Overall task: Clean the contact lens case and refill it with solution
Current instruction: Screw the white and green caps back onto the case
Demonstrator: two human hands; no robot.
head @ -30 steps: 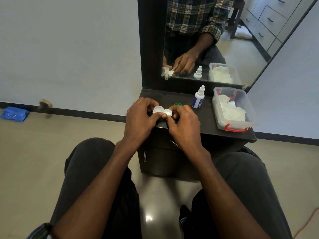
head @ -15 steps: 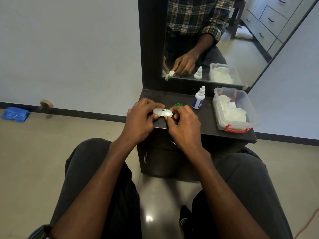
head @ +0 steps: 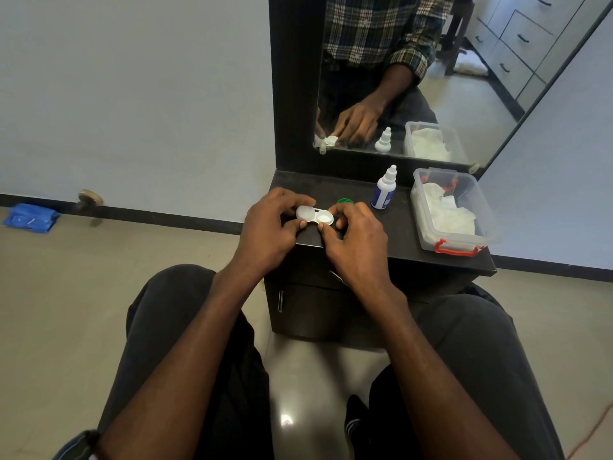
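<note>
1. A small white plastic contact lens case with two round wells was held above the front edge of the dark counter, between both hands.
2. The left hand was closed on the left end of the case: the thumb was pressed against its near side and the fingers were curled over its far side. The left well was seen covered by a white cap.
3. The right hand was closed on the right end, with the thumb tip at the near rim and the fingers wrapped behind. The right well was seen uncapped, its pale inside facing up. Whether liquid lay in it could not be told.
4. A green round cap was noted on the counter just behind the right hand's fingers, partly hidden by them.
5. A small white dropper bottle with a blue label was seen upright on the counter, near the right hand and to the left of a clear plastic box with red clips.
6. White crumpled tissues were seen inside the box, which was open at the top.
7. A dark-framed mirror was set at the back of the counter; the hands, bottle and box were reflected in it.
8. A blue packet was noted on the floor by the wall, well apart from the counter.
</note>
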